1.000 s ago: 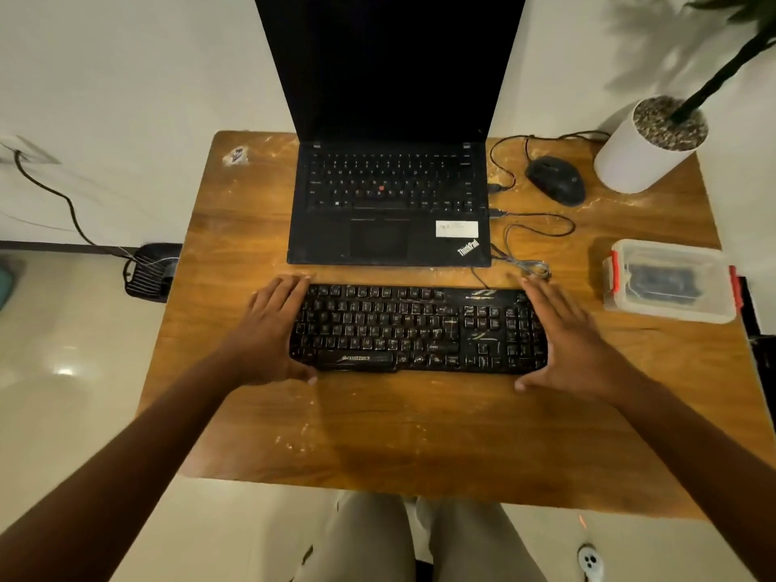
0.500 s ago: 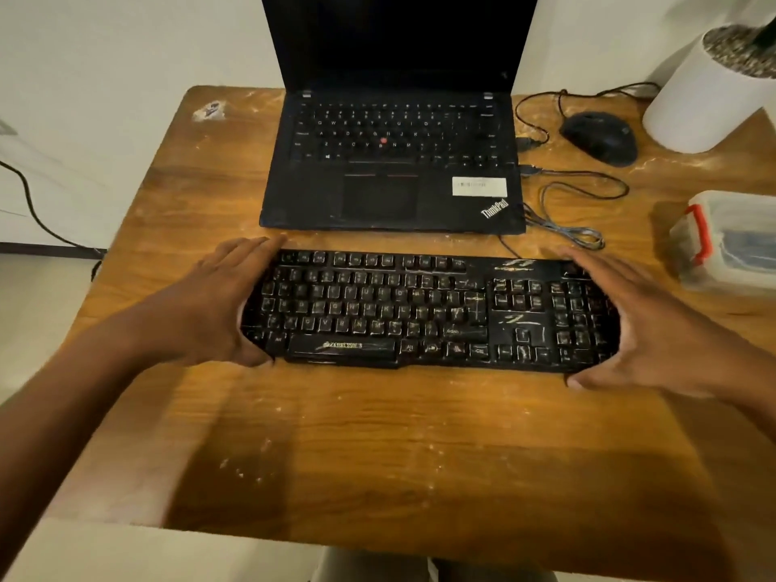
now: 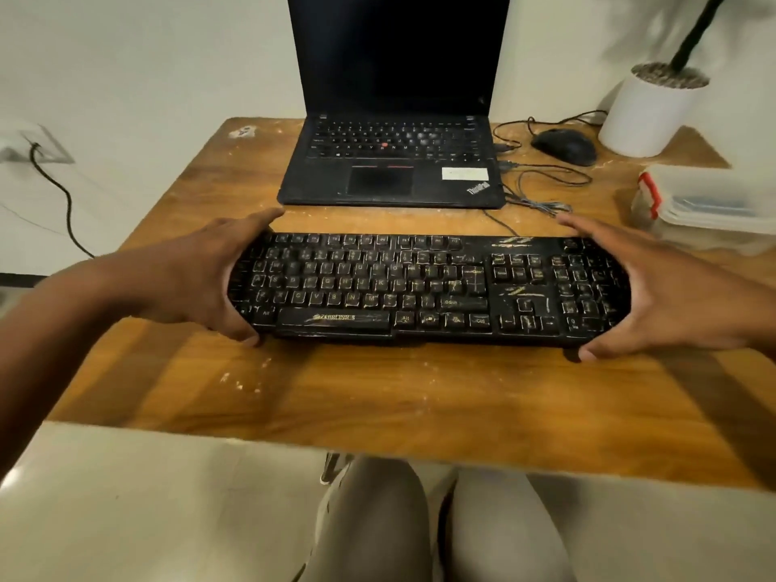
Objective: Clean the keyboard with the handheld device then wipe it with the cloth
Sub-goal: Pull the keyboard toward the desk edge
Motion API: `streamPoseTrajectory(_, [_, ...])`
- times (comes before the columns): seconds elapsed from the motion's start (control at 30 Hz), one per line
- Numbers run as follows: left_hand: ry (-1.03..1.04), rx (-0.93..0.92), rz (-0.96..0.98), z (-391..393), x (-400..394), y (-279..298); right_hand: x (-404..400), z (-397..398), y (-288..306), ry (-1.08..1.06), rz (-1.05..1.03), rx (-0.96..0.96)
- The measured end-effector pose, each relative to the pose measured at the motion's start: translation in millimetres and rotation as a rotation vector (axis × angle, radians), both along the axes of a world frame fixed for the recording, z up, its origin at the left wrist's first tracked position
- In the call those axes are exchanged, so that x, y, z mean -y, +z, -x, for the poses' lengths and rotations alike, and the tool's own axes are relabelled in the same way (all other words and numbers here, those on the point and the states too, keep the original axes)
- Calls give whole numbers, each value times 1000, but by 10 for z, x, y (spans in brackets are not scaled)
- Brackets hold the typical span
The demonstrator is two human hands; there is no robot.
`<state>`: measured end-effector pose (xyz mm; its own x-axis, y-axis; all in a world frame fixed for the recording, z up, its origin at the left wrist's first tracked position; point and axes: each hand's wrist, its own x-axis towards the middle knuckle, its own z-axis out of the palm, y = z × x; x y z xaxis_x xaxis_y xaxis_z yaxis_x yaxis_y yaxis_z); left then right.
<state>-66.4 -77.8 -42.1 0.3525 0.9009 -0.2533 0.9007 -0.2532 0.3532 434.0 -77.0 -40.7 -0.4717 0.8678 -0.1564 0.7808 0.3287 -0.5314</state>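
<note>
We hold the dusty keyboard [image 3: 428, 287] by its ends, left hand [image 3: 201, 275] and right hand [image 3: 667, 291] each with a pinching grip, probably squaring it on the worktop [image 3: 378, 396] before cleaning. Behind the keyboard sits a laptop [image 3: 394, 161].

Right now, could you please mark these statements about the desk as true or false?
1. Both hands hold the keyboard by its ends. True: the left hand grips the left end, the right hand the right.
2. The laptop lies closed. False: it stands open with a dark screen.
3. The mouse sits right of the laptop. True.
4. A cloth lies across the keys. False: no cloth is in view; the keys are bare and streaked with pale dirt.
5. The plastic container sits at the table's left edge. False: it is at the right.
</note>
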Motion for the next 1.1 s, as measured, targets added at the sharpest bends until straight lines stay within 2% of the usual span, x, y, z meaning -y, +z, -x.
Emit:
streamPoseTrajectory(0.37, [48,-34,43,-119,668,193,698,-14,65,-16,-19,66])
streamPoseTrajectory(0.77, [61,6,169,-61,672,-81,679,-1,-137,-24,100,63])
streamPoseTrajectory(0.97, [28,-108,193,-174,633,-32,696,-70,-167,-40,90,67])
streamPoseTrajectory(1.1, [5,0,194,-611,535,156,656,-135,-146,-117,51,-23])
